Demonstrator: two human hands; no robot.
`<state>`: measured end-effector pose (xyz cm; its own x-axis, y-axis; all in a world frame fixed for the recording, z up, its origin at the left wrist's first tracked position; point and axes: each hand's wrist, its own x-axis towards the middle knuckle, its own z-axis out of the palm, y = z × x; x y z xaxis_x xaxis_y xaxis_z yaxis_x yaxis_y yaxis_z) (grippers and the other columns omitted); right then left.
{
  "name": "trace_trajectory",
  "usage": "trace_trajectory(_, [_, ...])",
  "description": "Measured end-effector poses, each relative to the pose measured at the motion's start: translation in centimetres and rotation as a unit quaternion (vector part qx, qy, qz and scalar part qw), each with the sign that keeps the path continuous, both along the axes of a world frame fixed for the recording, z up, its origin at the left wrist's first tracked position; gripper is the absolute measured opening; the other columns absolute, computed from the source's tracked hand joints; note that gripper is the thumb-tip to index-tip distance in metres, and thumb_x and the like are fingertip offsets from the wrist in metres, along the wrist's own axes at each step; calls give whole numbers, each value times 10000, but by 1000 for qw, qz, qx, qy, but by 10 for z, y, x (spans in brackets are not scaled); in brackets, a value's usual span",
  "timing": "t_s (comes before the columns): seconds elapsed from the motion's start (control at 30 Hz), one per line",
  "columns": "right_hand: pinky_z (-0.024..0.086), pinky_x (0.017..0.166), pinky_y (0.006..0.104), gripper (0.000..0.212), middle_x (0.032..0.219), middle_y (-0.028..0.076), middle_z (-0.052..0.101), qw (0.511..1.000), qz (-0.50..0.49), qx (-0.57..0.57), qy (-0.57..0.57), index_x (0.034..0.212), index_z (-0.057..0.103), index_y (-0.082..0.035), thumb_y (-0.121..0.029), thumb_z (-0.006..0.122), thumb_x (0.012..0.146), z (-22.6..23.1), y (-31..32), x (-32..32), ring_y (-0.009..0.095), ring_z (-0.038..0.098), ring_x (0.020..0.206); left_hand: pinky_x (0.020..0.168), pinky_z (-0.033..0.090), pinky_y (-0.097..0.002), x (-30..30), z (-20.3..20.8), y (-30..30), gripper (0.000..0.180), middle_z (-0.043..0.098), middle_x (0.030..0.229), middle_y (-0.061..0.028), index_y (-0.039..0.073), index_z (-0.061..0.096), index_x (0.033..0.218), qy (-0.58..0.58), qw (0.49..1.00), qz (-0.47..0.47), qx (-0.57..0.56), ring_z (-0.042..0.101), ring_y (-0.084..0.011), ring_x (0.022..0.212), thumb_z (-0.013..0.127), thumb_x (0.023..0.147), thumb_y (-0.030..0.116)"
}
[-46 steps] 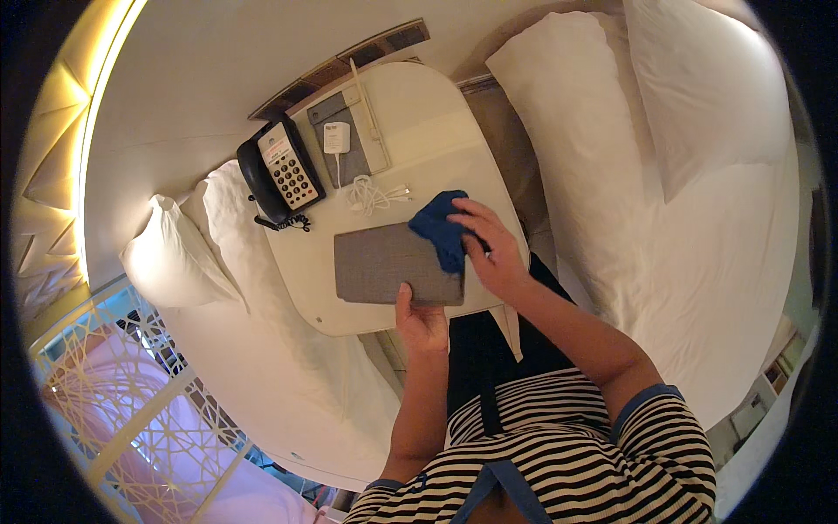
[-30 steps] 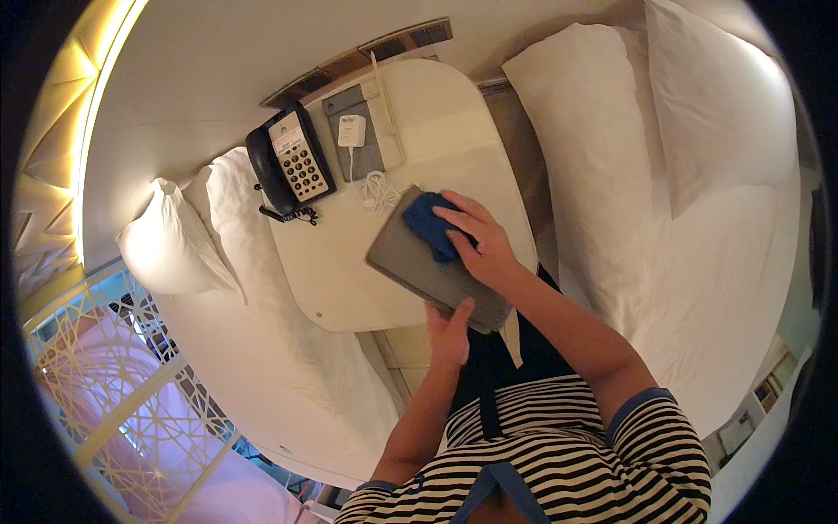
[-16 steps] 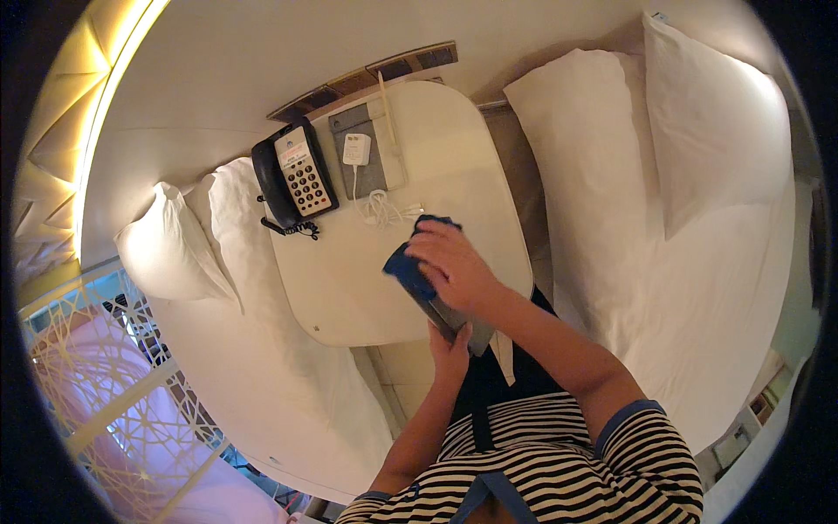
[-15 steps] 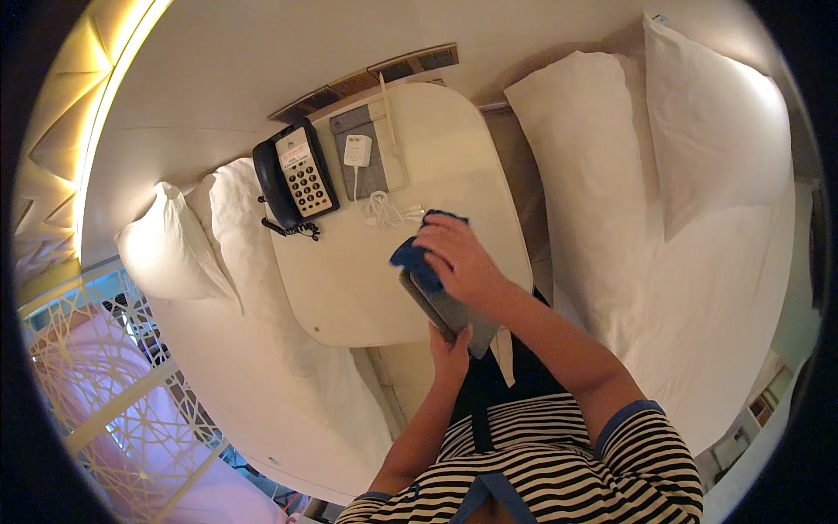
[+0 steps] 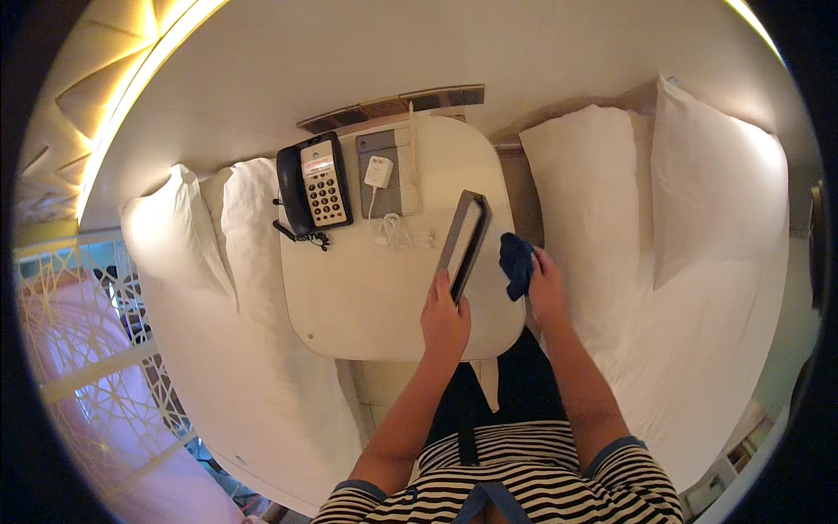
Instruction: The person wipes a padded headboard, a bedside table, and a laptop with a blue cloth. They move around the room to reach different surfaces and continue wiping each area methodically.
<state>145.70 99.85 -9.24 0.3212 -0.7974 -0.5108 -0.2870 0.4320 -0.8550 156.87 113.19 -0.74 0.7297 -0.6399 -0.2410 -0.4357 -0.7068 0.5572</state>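
My left hand (image 5: 445, 321) grips a slim grey box (image 5: 459, 244) by its lower end. The box is tilted on its narrow side above the table's right half, and a long dark opening with a pale inner edge shows along it. Right of it, my right hand (image 5: 547, 290) pinches a crumpled dark blue cloth (image 5: 515, 265) over the table's right edge. Cloth and box are apart. Beneath both lies the cream table (image 5: 375, 306) with rounded corners.
A black corded telephone (image 5: 314, 185) stands at the table's far left. Beside it a white power adapter (image 5: 378, 172) rests on a grey pad (image 5: 377, 140), its cable (image 5: 392, 234) coiled nearby. Beds with white pillows (image 5: 179, 218) flank the table. A socket panel (image 5: 388, 106) runs along the wall.
The blue cloth has come off the box and moved right with my right hand. My left hand has raised the box farther over the table and turned it. The view has shifted.
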Motion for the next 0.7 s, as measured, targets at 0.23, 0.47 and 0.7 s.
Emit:
trace_trajectory(0.23, [399, 857, 255, 254, 1028, 43, 571, 992, -37, 66, -98, 1118, 538, 15, -143, 458, 937, -9, 14, 11, 136, 513, 928, 954, 240, -670, -35, -74, -51, 428, 239, 1414, -243, -7, 359, 1279, -157, 976, -45, 146, 259, -453, 1282, 408, 862, 81])
trace_trajectory(0.47, [402, 865, 265, 278, 1038, 55, 569, 993, -47, 38, -98, 1120, 542, 18, -176, 491, 927, -47, -42, 15, 143, 515, 943, 992, 195, -660, -23, -36, -42, 812, 115, 1478, -184, 265, 328, 1381, 8, 973, -166, 158, 90, -416, 1354, 714, 670, 199])
trace_trajectory(0.7, [415, 852, 277, 273, 1023, 55, 571, 999, 29, -12, -17, 1126, 536, 6, -176, 476, 932, -40, -69, 26, 150, 524, 934, 1017, 148, -650, -16, -107, 13, 753, 105, 1501, -100, 319, 321, 1386, -143, 966, -216, 18, 91, -362, 1370, 589, 742, 34])
